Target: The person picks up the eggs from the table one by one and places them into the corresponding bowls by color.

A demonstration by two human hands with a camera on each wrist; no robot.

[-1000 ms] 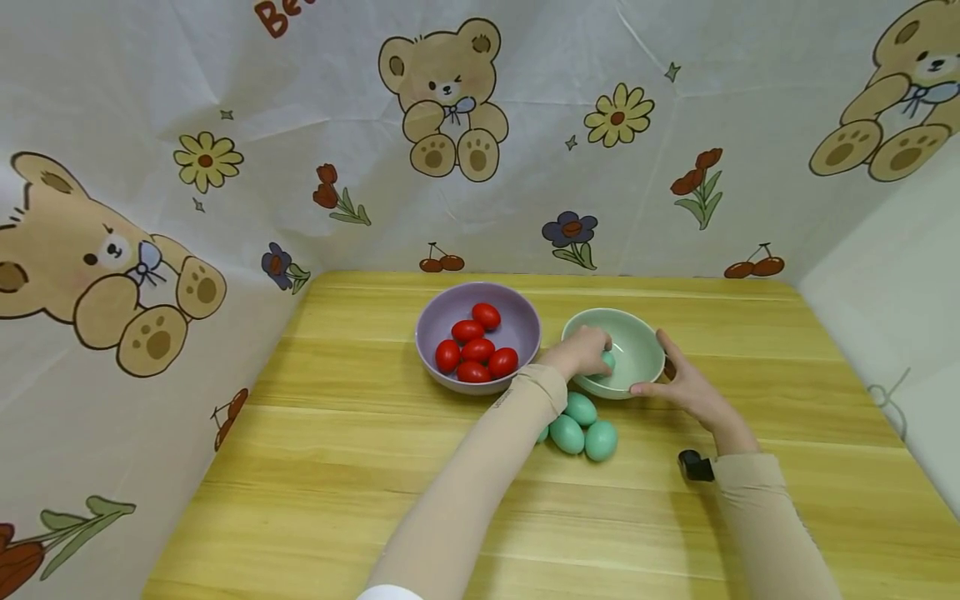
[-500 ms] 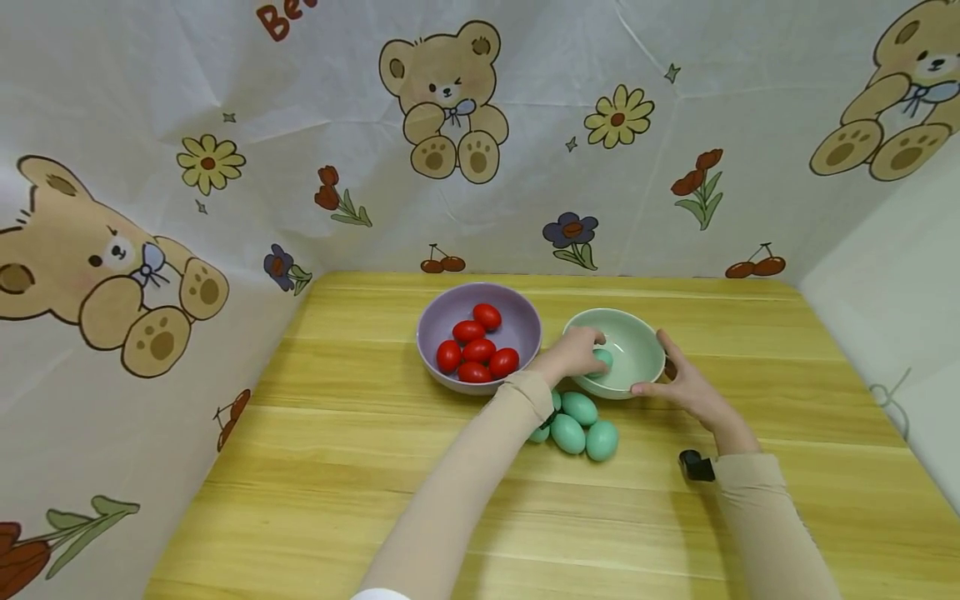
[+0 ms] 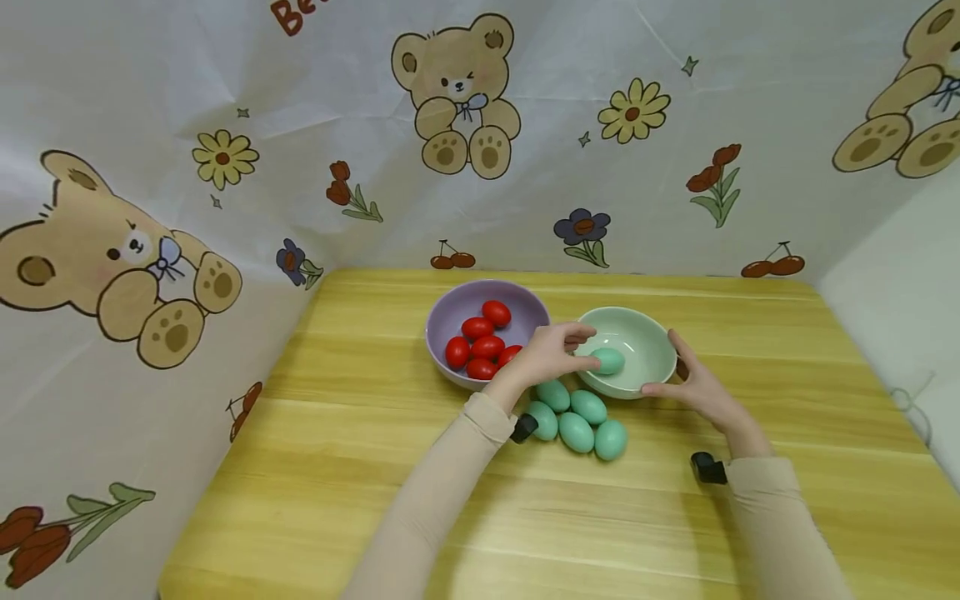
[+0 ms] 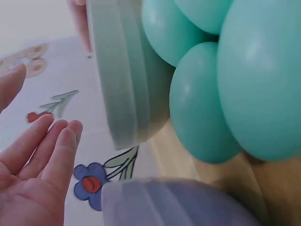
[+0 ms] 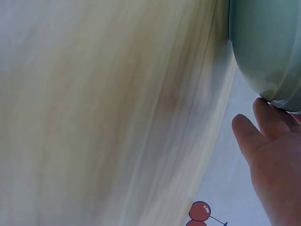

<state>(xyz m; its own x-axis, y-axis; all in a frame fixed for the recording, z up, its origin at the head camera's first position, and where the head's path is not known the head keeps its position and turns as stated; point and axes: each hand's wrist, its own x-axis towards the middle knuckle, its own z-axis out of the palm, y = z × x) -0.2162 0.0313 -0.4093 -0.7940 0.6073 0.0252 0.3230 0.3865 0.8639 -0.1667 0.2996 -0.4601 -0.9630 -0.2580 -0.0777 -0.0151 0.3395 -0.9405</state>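
Observation:
In the head view, my left hand (image 3: 549, 353) is over the left rim of the pale green bowl (image 3: 647, 346). Its thumb tip is beside a mint-green egg (image 3: 609, 361) lying in that bowl. The left wrist view shows the fingers (image 4: 60, 160) loosely extended, apart from the thumb, with nothing between them. My right hand (image 3: 705, 392) is spread along the bowl's right side, its thumb at the near rim. In the right wrist view, fairly straight fingertips touch the outside of the bowl (image 5: 268, 47). Several more mint-green eggs (image 3: 577, 432) lie together on the table in front.
A purple bowl (image 3: 442, 312) with several red eggs (image 3: 488, 347) stands left of the green bowl. My left forearm (image 3: 435, 483) passes over the table (image 3: 315, 467). Behind the table's far edge hangs a bear-printed sheet (image 3: 525, 83).
My left hand has drawn back leftward, its fingers loosening from the egg, which now lies in the green bowl. More eggs on the table are uncovered. The right hand stays at the bowl.

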